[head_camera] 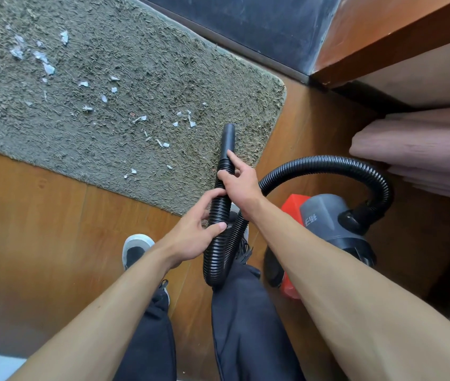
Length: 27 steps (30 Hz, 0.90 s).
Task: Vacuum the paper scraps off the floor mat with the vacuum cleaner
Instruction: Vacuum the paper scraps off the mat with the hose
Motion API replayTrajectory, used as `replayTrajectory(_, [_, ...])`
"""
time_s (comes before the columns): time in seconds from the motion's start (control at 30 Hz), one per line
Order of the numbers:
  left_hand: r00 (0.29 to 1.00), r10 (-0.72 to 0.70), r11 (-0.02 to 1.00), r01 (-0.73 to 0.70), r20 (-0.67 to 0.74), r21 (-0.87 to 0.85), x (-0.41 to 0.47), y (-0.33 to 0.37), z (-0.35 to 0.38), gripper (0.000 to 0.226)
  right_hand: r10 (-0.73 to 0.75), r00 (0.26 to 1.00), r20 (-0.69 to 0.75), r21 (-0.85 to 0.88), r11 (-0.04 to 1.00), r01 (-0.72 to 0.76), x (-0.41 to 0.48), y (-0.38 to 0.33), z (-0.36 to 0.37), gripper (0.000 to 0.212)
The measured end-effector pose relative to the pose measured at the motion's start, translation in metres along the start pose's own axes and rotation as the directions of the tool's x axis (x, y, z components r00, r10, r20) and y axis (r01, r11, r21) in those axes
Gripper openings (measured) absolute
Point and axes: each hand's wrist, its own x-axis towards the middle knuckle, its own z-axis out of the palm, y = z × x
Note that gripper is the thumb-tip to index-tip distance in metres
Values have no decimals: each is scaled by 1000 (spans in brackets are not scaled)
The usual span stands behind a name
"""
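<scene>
A shaggy grey-green floor mat (147, 59) lies on the wooden floor, strewn with several white paper scraps (45, 61) from its far left to near its front edge. A black ribbed vacuum hose (328, 162) loops from the grey and red vacuum cleaner (325, 215) at the right. Its smooth black nozzle (228, 140) hangs over the mat's near right part, pointing away from me. My right hand (239, 182) grips the hose just behind the nozzle. My left hand (193, 232) holds the hose lower down, where it bends into a loop.
My two shoes (136, 250) and dark trouser legs stand on the wooden floor (39, 229) just in front of the mat. A wooden furniture edge (383, 42) and pinkish folded fabric (421, 149) close off the right side. A dark threshold (259, 26) runs behind the mat.
</scene>
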Motion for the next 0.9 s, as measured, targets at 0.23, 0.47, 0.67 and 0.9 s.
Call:
replayTrajectory(0.23, [999, 5, 999, -7, -45, -52, -12, -6, -8, 57, -10, 999, 52, -94, 995, 15, -2, 0, 19, 64])
replayTrajectory(0.47, [999, 38, 999, -40, -39, -34, -5, -2, -4, 58, -16, 998, -56, -76, 997, 12, -2, 2, 8, 67])
replayTrajectory(0.67, [999, 36, 999, -36, 26, 20, 1, 1, 9, 58, 22, 991, -131, 16, 1000, -20, -3, 8, -16, 60])
replayTrajectory(0.9, [999, 32, 999, -32, 6, 33, 3, 6, 14, 55, 23, 981, -192, 41, 999, -16, 0, 13, -33, 60])
